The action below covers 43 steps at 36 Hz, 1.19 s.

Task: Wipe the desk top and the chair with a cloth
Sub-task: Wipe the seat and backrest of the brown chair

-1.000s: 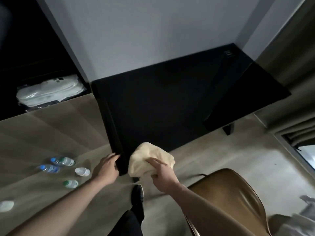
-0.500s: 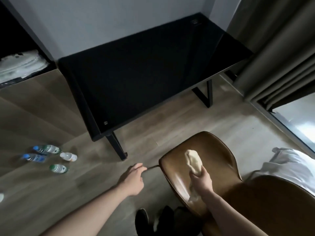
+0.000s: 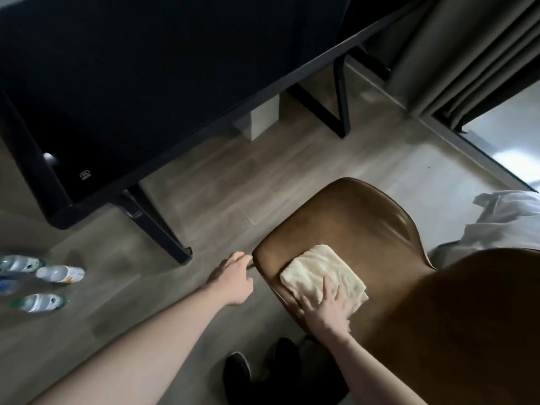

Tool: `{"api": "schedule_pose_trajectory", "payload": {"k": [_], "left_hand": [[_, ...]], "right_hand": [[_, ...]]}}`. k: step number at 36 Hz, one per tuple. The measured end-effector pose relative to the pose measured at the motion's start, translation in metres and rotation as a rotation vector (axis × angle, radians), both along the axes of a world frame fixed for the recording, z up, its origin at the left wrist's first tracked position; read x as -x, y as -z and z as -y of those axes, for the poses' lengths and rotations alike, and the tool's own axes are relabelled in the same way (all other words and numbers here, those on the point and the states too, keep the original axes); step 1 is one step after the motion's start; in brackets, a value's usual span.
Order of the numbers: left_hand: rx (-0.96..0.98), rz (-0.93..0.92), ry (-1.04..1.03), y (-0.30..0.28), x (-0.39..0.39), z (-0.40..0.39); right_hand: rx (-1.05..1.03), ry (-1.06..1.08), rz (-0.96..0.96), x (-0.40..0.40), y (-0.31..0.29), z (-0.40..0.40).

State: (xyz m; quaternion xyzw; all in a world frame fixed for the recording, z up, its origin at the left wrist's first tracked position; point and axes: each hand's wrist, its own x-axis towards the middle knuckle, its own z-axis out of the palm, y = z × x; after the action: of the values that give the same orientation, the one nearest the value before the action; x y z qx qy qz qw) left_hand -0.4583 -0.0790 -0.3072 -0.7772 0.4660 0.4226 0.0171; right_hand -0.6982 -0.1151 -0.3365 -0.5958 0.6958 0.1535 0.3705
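Observation:
A cream cloth (image 3: pixel 318 274) lies spread on the seat of the brown leather chair (image 3: pixel 359 220). My right hand (image 3: pixel 328 306) presses flat on the cloth's near edge with the fingers spread. My left hand (image 3: pixel 233 277) hovers over the floor just left of the seat's front corner, fingers loosely curled, holding nothing. The black desk top (image 3: pixel 146 68) fills the upper left of the view.
Several plastic water bottles (image 3: pixel 38 280) lie on the wood floor at the left. Black desk legs (image 3: pixel 157 226) stand between bottles and chair. Grey curtains (image 3: pixel 467 54) hang at the upper right; white bedding (image 3: pixel 505 220) lies at the right. My dark shoes (image 3: pixel 257 372) show below.
The cloth left the desk's corner and came down onto the chair seat, where it now lies spread under my flat right hand. My left hand let go of the desk edge.

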Motion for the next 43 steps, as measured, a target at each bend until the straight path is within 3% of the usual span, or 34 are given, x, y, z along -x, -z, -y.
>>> {"api": "schedule_pose_trajectory", "payload": {"k": [6,14,24,36,43], "left_hand": [[0.05,-0.067,-0.124,0.052,0.016,0.042],[0.046,-0.114,-0.278,0.097,0.029,0.065],[0.006,-0.393,-0.747,0.129,0.016,0.073],[0.138,-0.329,-0.978,0.119,-0.002,0.027],[0.218,-0.313,-1.111,0.122,0.001,-0.012]], "right_hand": [[0.034,0.038,-0.055,0.001,0.035,-0.003],[0.164,-0.066,-0.035,0.01,0.059,0.012],[0.341,-0.202,0.035,0.03,0.091,0.033],[0.407,-0.732,0.206,-0.009,0.102,0.098],[0.423,-0.989,0.199,-0.047,0.093,0.135]]}}
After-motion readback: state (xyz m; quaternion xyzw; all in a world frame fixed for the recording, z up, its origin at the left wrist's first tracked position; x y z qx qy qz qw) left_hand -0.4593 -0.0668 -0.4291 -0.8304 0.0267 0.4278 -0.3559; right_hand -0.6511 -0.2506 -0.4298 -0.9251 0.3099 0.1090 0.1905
